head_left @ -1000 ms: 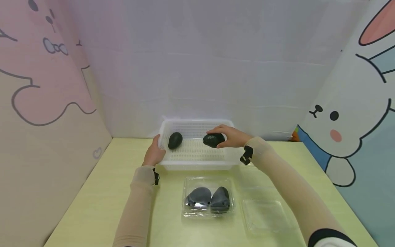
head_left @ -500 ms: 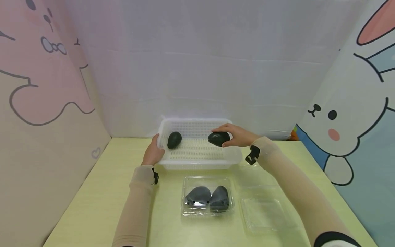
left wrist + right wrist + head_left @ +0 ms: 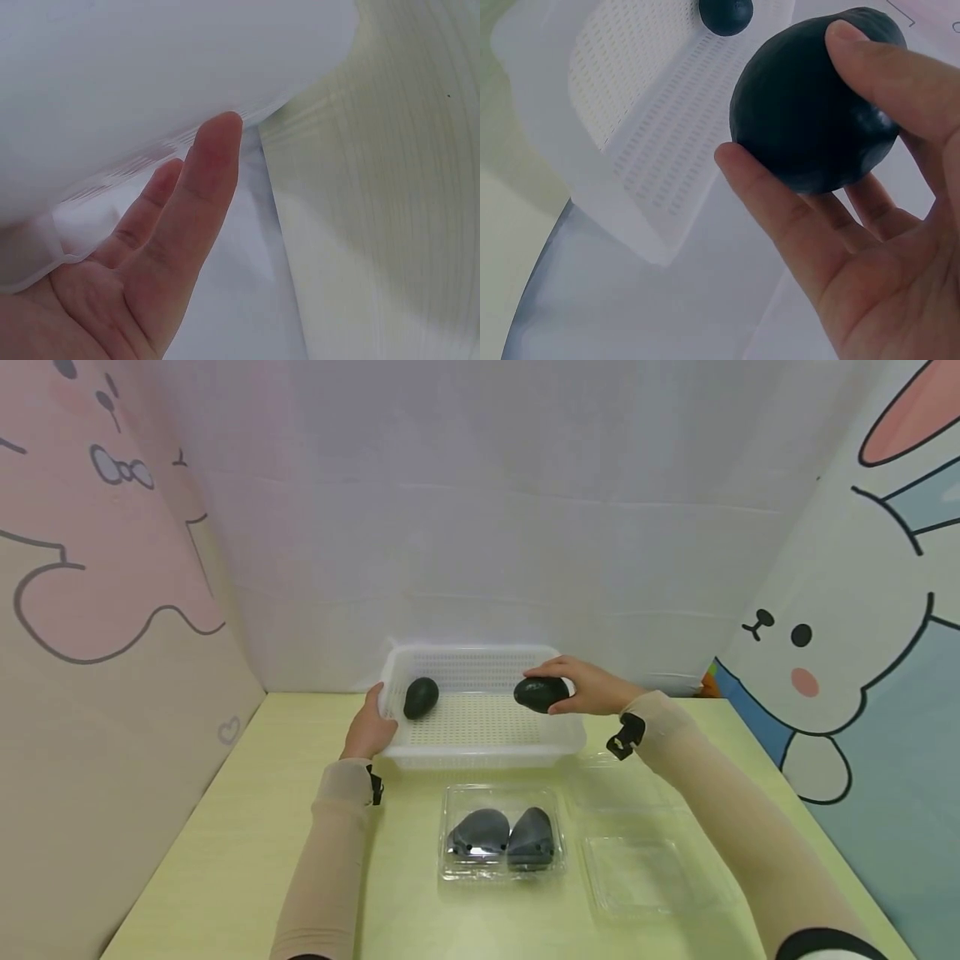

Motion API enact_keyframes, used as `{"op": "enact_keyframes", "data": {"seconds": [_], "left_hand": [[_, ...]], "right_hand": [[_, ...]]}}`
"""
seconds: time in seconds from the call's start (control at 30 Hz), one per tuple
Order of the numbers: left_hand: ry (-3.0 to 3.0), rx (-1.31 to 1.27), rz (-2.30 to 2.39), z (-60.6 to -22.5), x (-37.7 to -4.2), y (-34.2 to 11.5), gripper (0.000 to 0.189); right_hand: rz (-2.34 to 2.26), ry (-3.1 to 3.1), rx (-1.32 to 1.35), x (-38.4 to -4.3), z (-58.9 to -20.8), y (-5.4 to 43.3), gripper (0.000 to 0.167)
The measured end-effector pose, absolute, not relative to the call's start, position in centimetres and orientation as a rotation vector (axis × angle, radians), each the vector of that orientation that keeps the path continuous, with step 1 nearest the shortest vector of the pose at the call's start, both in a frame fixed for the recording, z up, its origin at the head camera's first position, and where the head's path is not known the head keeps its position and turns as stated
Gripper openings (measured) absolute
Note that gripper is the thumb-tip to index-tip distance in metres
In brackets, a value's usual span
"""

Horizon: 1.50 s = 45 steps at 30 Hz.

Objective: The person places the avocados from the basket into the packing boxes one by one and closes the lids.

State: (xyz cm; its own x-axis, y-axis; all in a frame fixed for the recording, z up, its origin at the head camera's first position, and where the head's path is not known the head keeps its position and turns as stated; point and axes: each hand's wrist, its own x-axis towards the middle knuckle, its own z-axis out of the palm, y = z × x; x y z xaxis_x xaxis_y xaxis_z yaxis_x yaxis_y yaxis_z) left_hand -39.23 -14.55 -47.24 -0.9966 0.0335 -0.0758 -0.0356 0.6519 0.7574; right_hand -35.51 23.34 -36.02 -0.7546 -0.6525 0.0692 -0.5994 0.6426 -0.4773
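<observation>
In the head view my right hand (image 3: 588,685) grips a dark green avocado (image 3: 542,694) above the right end of a white perforated basket (image 3: 487,750). The right wrist view shows this avocado (image 3: 814,101) between thumb and fingers, clear of the basket wall (image 3: 615,202). A second avocado (image 3: 422,698) lies in the basket's left end. My left hand (image 3: 368,727) holds the basket's left side by the rim. Seen from the left wrist, that hand's fingers (image 3: 210,165) lie along the basket's outer wall (image 3: 150,82); the thumb is hidden there.
In front of the basket stands a clear plastic box (image 3: 501,793) with two dark, rounded things (image 3: 480,835) inside. An open clear plastic container (image 3: 637,872) lies to its right on the pale yellow table (image 3: 225,860). A white wall (image 3: 465,543) rises behind the basket.
My right hand has moved to the right with the avocado, toward the basket's right edge. The left hand keeps its hold on the basket. The head view has shifted slightly.
</observation>
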Motion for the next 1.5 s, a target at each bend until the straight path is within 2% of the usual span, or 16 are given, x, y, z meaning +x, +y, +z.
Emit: {"op": "enact_keyframes", "data": {"seconds": [1.5], "left_hand": [[2.769, 0.057, 1.297, -46.8, -38.9, -14.7, 0.078]], "right_hand": [[-0.878, 2.793, -0.854, -29.3, -35.6, 28.2, 0.067]]}}
